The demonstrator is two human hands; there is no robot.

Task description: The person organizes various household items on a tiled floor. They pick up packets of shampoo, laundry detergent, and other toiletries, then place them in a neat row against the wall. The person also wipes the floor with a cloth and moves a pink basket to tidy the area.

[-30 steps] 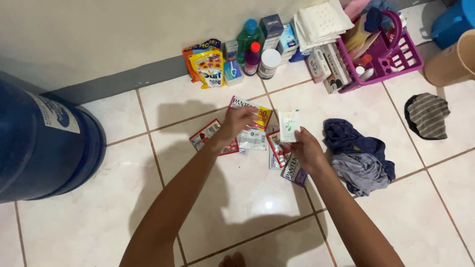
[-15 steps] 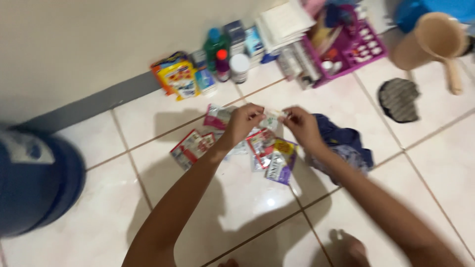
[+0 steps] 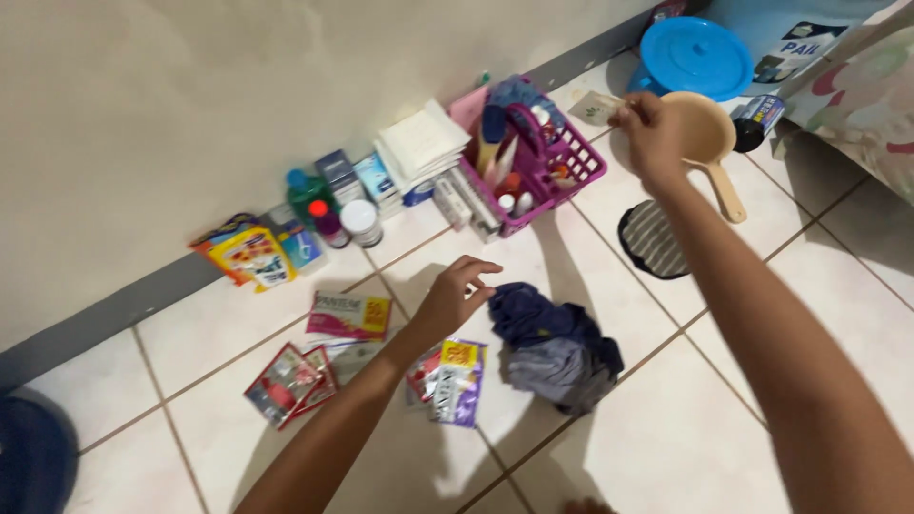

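My right hand [image 3: 650, 128] is stretched out far to the right and pinches a small pale sachet [image 3: 594, 108] above the purple plastic basket [image 3: 572, 181] and next to a tan dipper [image 3: 705, 139]. My left hand [image 3: 452, 296] hovers empty, fingers loosely curled, over the floor tiles just left of a crumpled dark blue and grey cloth [image 3: 555, 346]. Several sachets lie under and left of it: a purple one [image 3: 457, 381], a pink one [image 3: 348, 315] and red ones [image 3: 287, 383].
Along the wall stand small bottles [image 3: 328, 218], boxes [image 3: 373, 178], a colourful packet [image 3: 246, 253] and folded white paper [image 3: 421, 143]. A striped dark cloth [image 3: 650, 240] lies on the tiles. A blue lid [image 3: 695, 55] sits at the far right, patterned fabric [image 3: 862, 93] beside it.
My right hand has carried the pale sachet from the pile up and right toward the basket and dipper. My left hand has lifted off the sachets. The view has swung right.
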